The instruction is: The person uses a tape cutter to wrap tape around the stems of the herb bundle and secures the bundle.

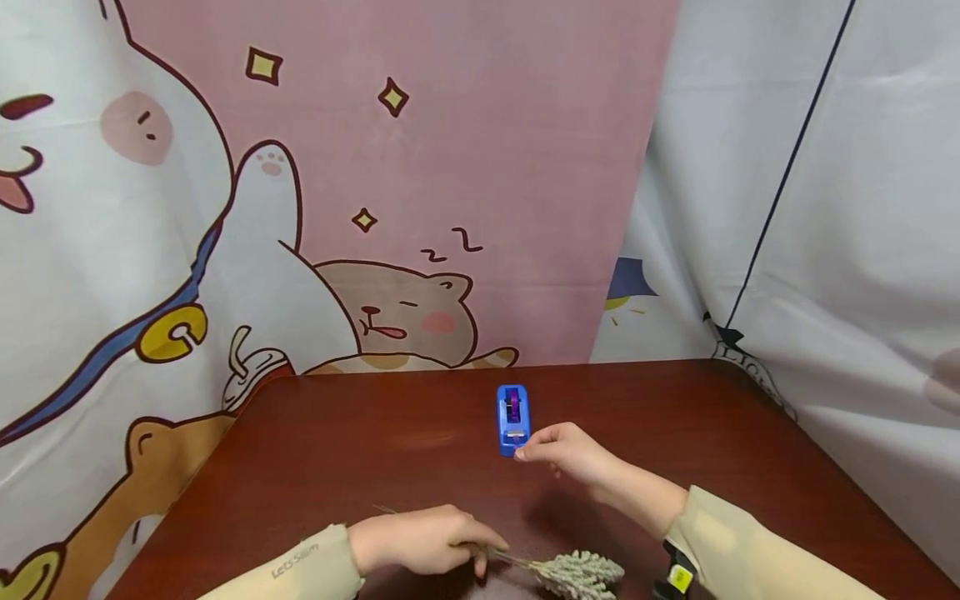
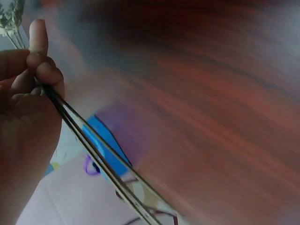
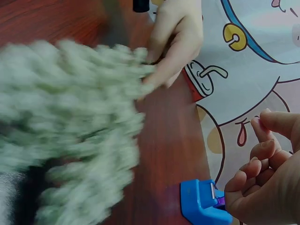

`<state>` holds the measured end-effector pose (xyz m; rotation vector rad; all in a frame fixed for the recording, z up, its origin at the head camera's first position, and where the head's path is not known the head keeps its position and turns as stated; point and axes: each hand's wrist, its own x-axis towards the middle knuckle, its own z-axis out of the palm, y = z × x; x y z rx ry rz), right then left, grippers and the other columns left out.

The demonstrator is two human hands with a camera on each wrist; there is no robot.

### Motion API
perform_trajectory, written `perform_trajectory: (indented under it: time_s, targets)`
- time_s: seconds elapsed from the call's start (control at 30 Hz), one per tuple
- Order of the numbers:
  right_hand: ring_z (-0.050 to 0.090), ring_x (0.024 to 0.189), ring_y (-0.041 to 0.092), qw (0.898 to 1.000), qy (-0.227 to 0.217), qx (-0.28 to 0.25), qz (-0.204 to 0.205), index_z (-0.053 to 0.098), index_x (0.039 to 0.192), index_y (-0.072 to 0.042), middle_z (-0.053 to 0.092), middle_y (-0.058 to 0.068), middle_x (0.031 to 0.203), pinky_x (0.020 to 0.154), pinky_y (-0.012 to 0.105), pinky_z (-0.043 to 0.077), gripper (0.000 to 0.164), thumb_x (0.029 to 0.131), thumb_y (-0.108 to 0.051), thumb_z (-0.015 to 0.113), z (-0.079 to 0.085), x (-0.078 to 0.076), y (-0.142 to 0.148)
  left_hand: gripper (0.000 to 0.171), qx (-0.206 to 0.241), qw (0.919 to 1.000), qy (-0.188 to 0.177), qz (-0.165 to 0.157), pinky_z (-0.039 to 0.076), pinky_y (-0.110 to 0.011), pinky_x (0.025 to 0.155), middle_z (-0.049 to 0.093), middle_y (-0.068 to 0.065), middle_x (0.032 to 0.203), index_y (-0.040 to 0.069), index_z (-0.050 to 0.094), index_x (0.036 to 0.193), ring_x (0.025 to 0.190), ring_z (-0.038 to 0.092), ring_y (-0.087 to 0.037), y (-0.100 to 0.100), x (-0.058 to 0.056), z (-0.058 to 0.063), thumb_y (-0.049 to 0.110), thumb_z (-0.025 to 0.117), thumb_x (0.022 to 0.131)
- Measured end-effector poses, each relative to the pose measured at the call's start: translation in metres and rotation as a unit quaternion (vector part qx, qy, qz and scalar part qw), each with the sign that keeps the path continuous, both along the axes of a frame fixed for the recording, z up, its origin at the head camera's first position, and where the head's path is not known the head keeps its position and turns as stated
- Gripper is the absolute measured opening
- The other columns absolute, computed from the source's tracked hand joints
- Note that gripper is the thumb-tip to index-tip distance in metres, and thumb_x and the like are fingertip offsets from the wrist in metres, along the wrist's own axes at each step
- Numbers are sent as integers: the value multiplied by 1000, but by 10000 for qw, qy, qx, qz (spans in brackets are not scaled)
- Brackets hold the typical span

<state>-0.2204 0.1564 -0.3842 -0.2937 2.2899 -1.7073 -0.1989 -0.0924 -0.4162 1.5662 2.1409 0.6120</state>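
My left hand [image 1: 431, 537] grips the thin stems [image 2: 117, 161] of a bunch of dried flowers low over the table's near side. The pale green flower heads [image 1: 581, 575] point right, and they look blurred and large in the right wrist view. My right hand [image 1: 573, 454] is by the near end of a blue tape dispenser [image 1: 513, 421], which carries a purple roll [image 1: 513, 404]. Thumb and forefinger of that hand meet at the tips [image 3: 263, 117], the other fingers curled in. I cannot tell whether a bit of clear tape is between them.
The dark red wooden table [image 1: 360, 450] reaches back to a pink cloth [image 1: 480, 150] printed with cartoon animals. White cloth [image 1: 840, 208] hangs at the right side. A black device [image 1: 675, 575] is strapped at the right wrist.
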Motion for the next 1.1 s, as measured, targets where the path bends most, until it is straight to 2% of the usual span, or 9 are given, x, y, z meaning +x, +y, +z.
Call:
perform_trajectory:
  time_s: [0.03,0.1,0.27,0.33,0.5,0.67,0.93,1.03,1.1]
  targets:
    - [39,58,14,10000,11,7,-14,71,81,-2,60,-2,77,55,28,39,17,85,-19,73,1,-1,0,41,-17,10000,-97,-7,44,-10,75,69,11,88,7,55,134,84,56,9,5,-1,-2,-7,46,96]
    - [39,58,14,10000,-20,-20,-25,71,81,-2,60,-2,78,55,28,38,18,85,-19,73,3,-2,0,39,1,10000,-30,42,43,-9,70,68,14,87,10,55,133,78,54,12,15,-3,-5,-4,47,97]
    - [39,58,14,10000,-22,-83,-12,70,77,-4,57,-3,75,54,27,38,16,84,-19,73,4,-4,2,36,202,9964,754,325,37,-8,55,65,22,82,24,57,127,60,42,13,27,-8,-8,3,52,98]
    - [39,58,14,9999,7,-97,-31,69,76,-4,55,-3,74,54,27,38,16,83,-18,74,5,-4,3,33,247,9944,911,474,38,-9,57,63,22,78,23,56,125,60,44,14,29,-11,-7,5,53,97]
    - [42,61,15,9999,-10,-124,-109,68,79,2,55,-4,71,56,30,38,21,83,-18,73,5,-4,6,8,216,9933,414,1057,40,-12,57,61,16,68,12,56,106,56,46,8,37,-20,-8,13,51,101]
    - [44,66,15,9993,-204,-266,-181,68,79,-2,59,-5,74,57,29,39,19,84,-20,72,3,1,7,14,124,9847,-5,1738,37,-16,53,63,15,68,12,58,92,55,44,2,48,-28,-11,12,47,101]
    - [40,48,7,9897,-774,-1202,-16,66,84,1,51,-1,60,46,22,38,17,87,-15,68,-9,16,3,12,765,9618,134,2625,41,-18,58,59,11,66,10,63,85,60,50,1,59,-36,-12,7,57,95]
    - [43,46,6,9847,-887,-1496,-60,64,86,3,56,-1,64,43,21,40,17,89,-14,66,-18,24,1,12,954,9534,254,2851,42,-19,56,60,11,66,11,65,84,59,50,1,60,-37,-11,9,59,94]
    - [44,45,6,9816,-917,-1669,-147,63,84,0,53,-2,62,43,21,40,14,89,-13,65,-24,29,-1,12,1009,9488,351,2973,42,-20,55,60,13,67,12,67,84,59,50,1,60,-37,-10,12,60,94]
